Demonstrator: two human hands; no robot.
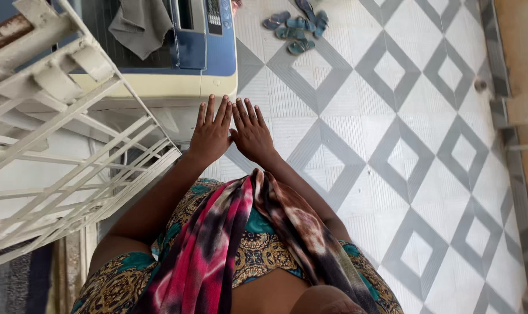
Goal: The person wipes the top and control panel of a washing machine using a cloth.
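Grey-and-white diamond tile floor (392, 145) lies under your left hand (210, 131) and right hand (251, 132), both flat, fingers spread, empty, held out beside the white-and-blue top-loading washing machine (182, 64). Its tub is hidden; a grey cloth (141, 23) drapes the lid. Your pink-and-black scarf (217, 244) hangs loose and could snag the white metal rack (72, 151).

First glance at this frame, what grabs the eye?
The two bare hands, left hand and right hand, held flat side by side at centre, fingers spread, holding nothing. Below them a pink, black and brown scarf hangs over a patterned dress. Behind the hands stands a washing machine with a grey cloth on top; the diamond-tiled floor fills the right, sandals at its top.
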